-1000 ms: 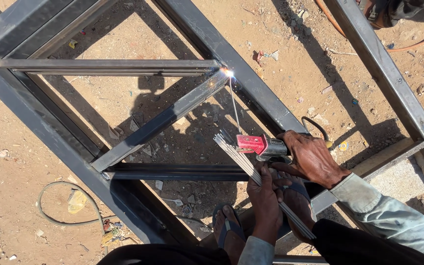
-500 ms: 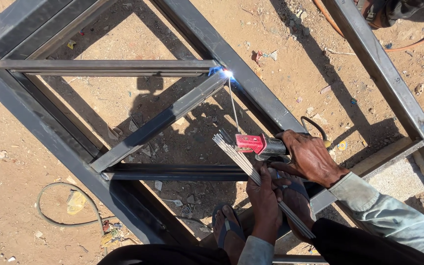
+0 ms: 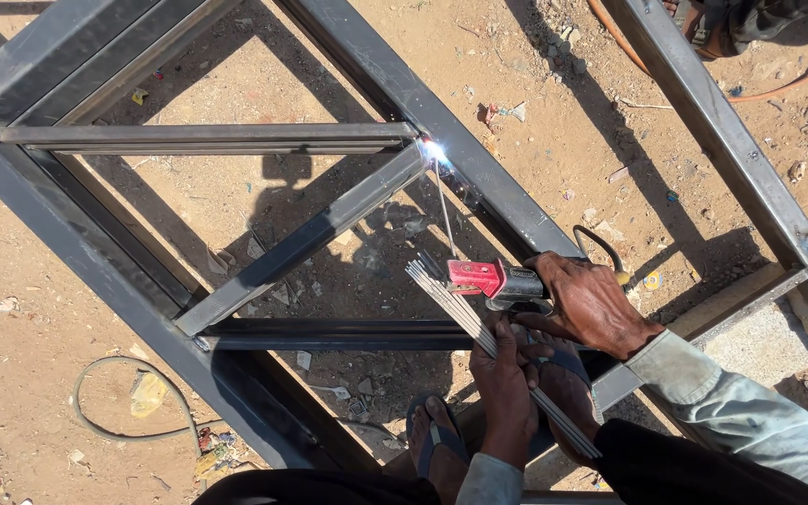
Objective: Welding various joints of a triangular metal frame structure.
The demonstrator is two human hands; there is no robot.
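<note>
Single head-worn view, steeply downward, close above steel frame (image 3: 348,215) on dirt.

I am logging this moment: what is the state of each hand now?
Left hand: closed on a bundle of welding rods.
Right hand: closed on the red electrode holder.

The steel frame (image 3: 329,224) is laid on the ground (image 3: 30,309); a loose cable (image 3: 114,425) is found left of it, stones (image 3: 563,37) behind.
</note>
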